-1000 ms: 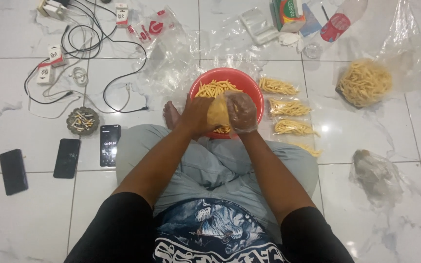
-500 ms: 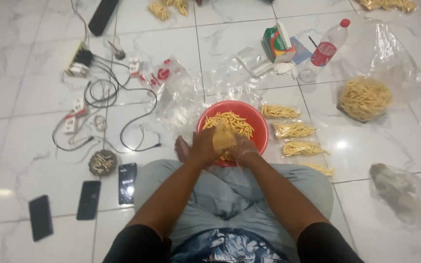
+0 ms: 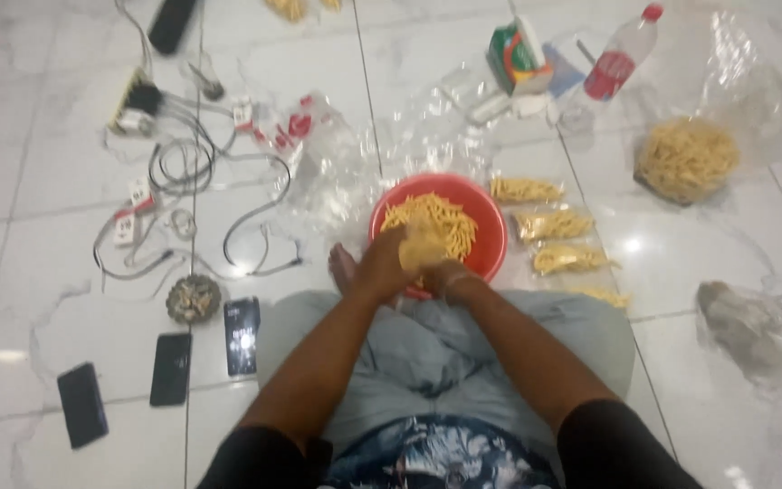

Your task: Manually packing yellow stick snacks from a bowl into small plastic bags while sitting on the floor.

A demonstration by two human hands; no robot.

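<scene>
A person sits cross-legged on a white tiled floor, both hands closed around a small clear bag of yellow snack sticks above a red bowl.

The left hand (image 3: 380, 264) and right hand (image 3: 445, 276) meet in front of the knees, gripping the small bag (image 3: 423, 246); the picture is blurred there, so the exact finger grip is hard to tell. The red bowl (image 3: 491, 237), holding more sticks, sits on the floor just beyond the hands. Three filled packets (image 3: 549, 225) lie in a column right of the bowl. A large open bag of sticks (image 3: 685, 158) sits farther right. Three dark phones (image 3: 169, 369) lie on the floor to the left, near tangled cables (image 3: 187, 186).
</scene>
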